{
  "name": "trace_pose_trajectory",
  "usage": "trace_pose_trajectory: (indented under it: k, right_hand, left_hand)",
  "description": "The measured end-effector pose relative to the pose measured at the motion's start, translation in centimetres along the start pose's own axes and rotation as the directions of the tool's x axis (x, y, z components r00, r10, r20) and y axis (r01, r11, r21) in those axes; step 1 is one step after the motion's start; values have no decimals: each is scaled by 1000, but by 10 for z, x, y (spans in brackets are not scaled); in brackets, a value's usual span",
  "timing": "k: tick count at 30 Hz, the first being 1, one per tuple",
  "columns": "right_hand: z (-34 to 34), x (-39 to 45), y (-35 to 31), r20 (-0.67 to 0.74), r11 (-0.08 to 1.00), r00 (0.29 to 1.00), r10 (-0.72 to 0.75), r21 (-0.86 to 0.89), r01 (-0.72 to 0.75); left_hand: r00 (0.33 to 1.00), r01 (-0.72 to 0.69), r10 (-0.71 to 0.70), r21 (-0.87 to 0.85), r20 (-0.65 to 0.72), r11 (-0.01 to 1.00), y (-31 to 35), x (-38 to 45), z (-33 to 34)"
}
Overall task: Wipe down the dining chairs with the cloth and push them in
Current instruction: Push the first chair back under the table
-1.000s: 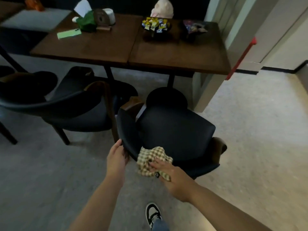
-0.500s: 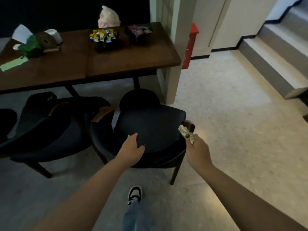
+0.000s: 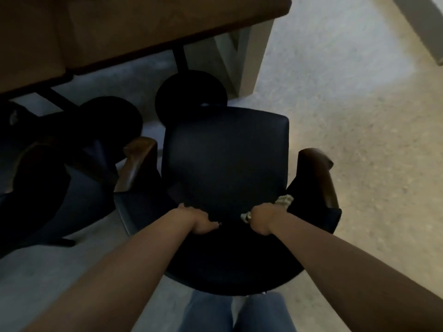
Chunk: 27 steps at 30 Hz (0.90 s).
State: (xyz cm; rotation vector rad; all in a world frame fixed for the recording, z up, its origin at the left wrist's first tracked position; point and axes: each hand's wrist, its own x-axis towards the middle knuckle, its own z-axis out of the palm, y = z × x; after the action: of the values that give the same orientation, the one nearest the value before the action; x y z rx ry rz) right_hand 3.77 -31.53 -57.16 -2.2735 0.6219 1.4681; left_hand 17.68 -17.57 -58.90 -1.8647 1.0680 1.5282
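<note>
A dark wooden table [image 3: 134,27] fills the top left, its edge running down toward the left, with black legs and round black bases [image 3: 190,97] standing on a pale speckled floor [image 3: 359,104]. A light grey-green pillar [image 3: 249,56] stands just beside the table's right end. Directly below the camera sits a chair [image 3: 225,161] with a dark blue padded seat, a curved dark backrest and brown wooden arm ends. A second chair [image 3: 79,178] of the same kind stands to its left, partly under the table.

Both arms reach forward and down over the near chair's backrest. The left hand [image 3: 196,221] curls over the top edge of the backrest, fingers wrapped on it and thumb pointing right. The right hand [image 3: 263,219] grips the same edge a little to the right, closed around a checked cloth [image 3: 284,201], which sticks out pale on both sides of the fist and touches the backrest. Blue jeans [image 3: 239,312] show at the bottom edge, just behind the chair.
</note>
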Motion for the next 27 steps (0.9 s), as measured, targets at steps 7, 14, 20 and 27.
trace_pose_trajectory:
  k: [7, 14, 20, 27]
  right_hand:
    - [-3, 59, 16, 236, 990, 969, -69, -103, 95]
    - [-7, 89, 30, 379, 983, 922, -78, -125, 135]
    - [-5, 98, 38, 397, 971, 910, -118, -145, 190]
    - [-75, 92, 56, 353, 953, 924, -147, -201, 229]
  left_hand:
    - [1000, 12, -11, -77, 14, 997, -15, 70, 2]
    - [989, 120, -112, -77, 97, 990, -8, 58, -17]
    - [987, 143, -135, -89, 86, 986, -5, 47, -29]
    - [966, 84, -51, -120, 253, 989, -17, 56, -84]
